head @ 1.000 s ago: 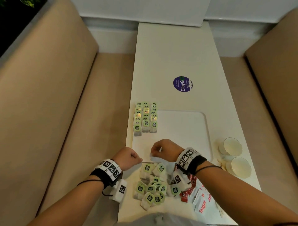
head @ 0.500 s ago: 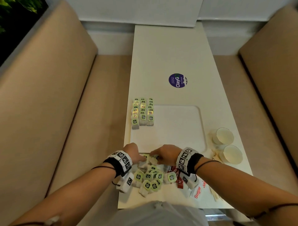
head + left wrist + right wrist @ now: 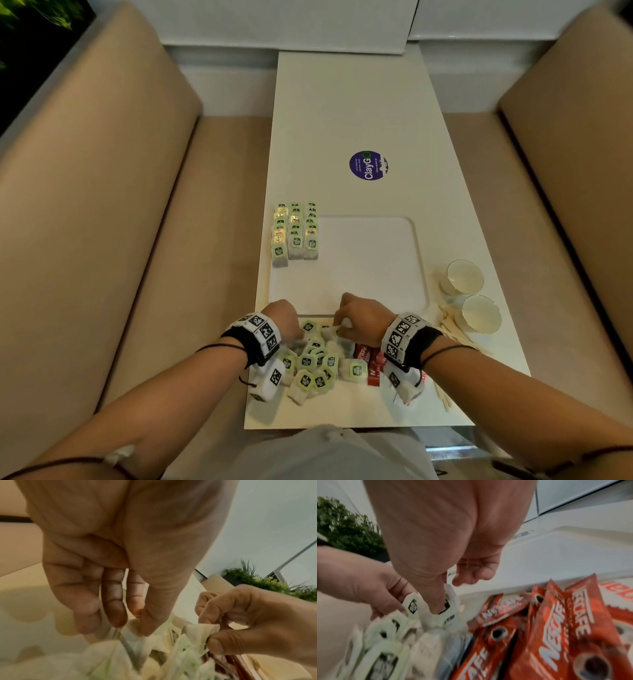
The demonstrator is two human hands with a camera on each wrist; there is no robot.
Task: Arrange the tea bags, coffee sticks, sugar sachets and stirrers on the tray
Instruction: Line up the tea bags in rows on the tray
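Note:
Loose tea bags [image 3: 315,365] with green tags lie heaped at the table's near edge, just before the white tray [image 3: 373,263]. My left hand [image 3: 284,322] reaches into the heap's left side and pinches a tea bag [image 3: 135,630] between thumb and fingers. Beside it, my right hand [image 3: 356,317] pinches another tea bag [image 3: 447,601] by its top. Three neat rows of tea bags [image 3: 295,236] lie along the tray's far left. Red coffee sticks [image 3: 556,628] lie right of the heap. Wooden stirrers [image 3: 452,330] lie further right. My right wrist hides the sugar sachets.
Two paper cups [image 3: 465,276] [image 3: 480,313] stand on the table right of the tray. A purple round sticker [image 3: 368,165] is on the tabletop beyond it. Beige bench seats [image 3: 102,222] flank the narrow table on both sides.
Both hands have dropped from the tray's near edge into the heap of tea bags, and each now pinches one. The head view has pulled back a little.

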